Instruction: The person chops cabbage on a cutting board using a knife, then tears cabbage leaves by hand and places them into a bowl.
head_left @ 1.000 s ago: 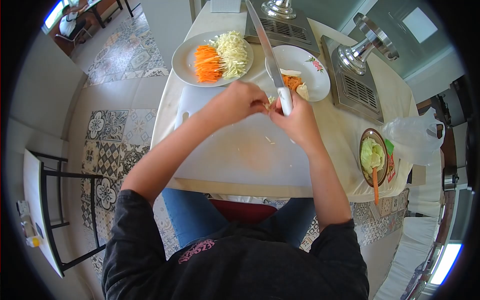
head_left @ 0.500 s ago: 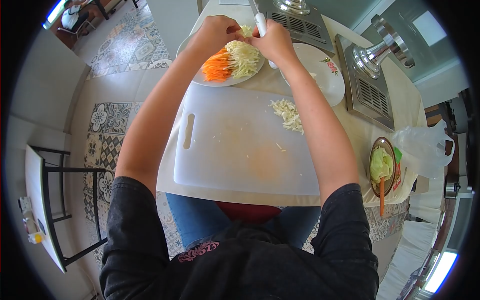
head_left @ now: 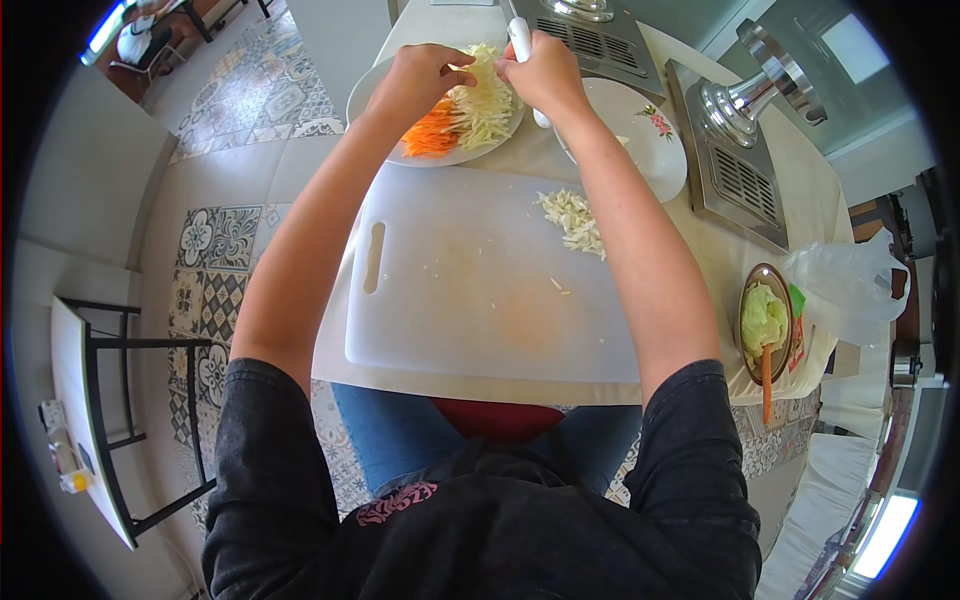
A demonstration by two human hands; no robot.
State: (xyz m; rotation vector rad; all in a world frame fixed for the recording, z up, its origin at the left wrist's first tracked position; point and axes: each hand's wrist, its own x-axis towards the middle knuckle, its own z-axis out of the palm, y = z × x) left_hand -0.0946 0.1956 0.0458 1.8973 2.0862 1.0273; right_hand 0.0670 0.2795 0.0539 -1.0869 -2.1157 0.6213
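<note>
Over a white plate at the far side of the table, both my hands hover beside shredded pale green cabbage. My left hand is at the cabbage's left, thumb and forefinger apart. On its right is my right hand, fingers bent and tips slightly apart, partly hidden. Shredded carrot lies next to the cabbage. A white-handled knife lies partly beneath my right hand. Nearer me is a white cutting board with chopped pale pieces at its right, partly behind my right forearm.
A flowered plate sits to the right, beside metal stoves. Further right are a brown bowl holding cabbage leaves and an orange-handled tool, plus a plastic bag. Another person sits at the far left.
My hands have moved apart, the left slightly down and the right slightly up. More of the shredded cabbage now shows between them, spread toward the plate's far side.
</note>
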